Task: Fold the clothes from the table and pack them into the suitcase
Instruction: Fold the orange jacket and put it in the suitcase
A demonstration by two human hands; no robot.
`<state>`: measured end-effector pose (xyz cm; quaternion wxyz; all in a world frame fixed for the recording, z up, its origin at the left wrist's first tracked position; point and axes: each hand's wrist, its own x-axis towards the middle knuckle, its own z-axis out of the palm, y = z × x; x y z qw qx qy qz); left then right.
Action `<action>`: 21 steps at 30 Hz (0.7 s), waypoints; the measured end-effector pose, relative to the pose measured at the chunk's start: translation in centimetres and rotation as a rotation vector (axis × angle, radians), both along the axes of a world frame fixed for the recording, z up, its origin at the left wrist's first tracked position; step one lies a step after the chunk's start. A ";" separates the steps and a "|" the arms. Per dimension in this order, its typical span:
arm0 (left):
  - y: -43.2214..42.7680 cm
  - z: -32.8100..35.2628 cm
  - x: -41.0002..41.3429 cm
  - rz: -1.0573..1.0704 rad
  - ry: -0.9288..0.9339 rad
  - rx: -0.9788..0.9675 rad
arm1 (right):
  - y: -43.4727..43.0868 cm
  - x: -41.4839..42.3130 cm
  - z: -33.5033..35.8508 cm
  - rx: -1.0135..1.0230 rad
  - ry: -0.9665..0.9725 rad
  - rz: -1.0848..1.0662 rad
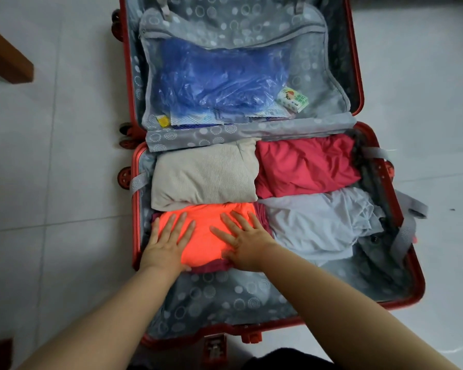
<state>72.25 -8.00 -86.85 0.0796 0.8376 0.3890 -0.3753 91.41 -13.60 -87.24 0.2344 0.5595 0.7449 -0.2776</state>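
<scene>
Orange and almost glowing, the folded garment (198,212) lies in the lower half of the red suitcase (135,198), close against its left wall. Its cloth is smooth on top and slightly bunched along the far fold. It sits on a maroon piece (214,267), whose edge peeks out on the near side and along the right.

Both of my hands lie flat on it, grasping nothing. My left hand (163,249) covers its left part, fingers straight and spread, pointing to the far edge. My right hand (247,247) presses its right part the same way, the thumb stretched toward the middle. A bare strip of orange shows between them.

Just beyond the orange garment, touching it, lies a beige folded top (203,180). To the right of that is a crimson garment (305,166), and nearer, beside my right hand, a pale grey one (313,225), loosely folded. Patterned grey lining (219,295) is bare along the suitcase's near edge. In the lid's mesh pocket sits a blue plastic bag (219,84). The suitcase lies open on a white tiled floor (51,156).
</scene>
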 end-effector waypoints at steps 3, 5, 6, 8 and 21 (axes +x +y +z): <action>-0.8 3.0 0.1 0.030 -0.007 0.049 | 0.0 -0.3 3.5 -0.049 0.012 -0.030; -1.6 7.3 0.1 0.051 -0.045 0.038 | -1.2 -0.7 7.4 -0.058 0.027 -0.077; -2.4 9.6 -0.3 0.070 -0.118 0.032 | -2.1 -1.3 9.9 -0.072 0.026 -0.096; -4.0 14.4 -1.8 0.073 -0.231 0.030 | -4.3 -2.7 15.4 -0.095 0.017 -0.166; -8.4 56.7 -10.9 0.355 -0.630 0.227 | -7.5 -13.3 58.7 0.344 0.211 -0.466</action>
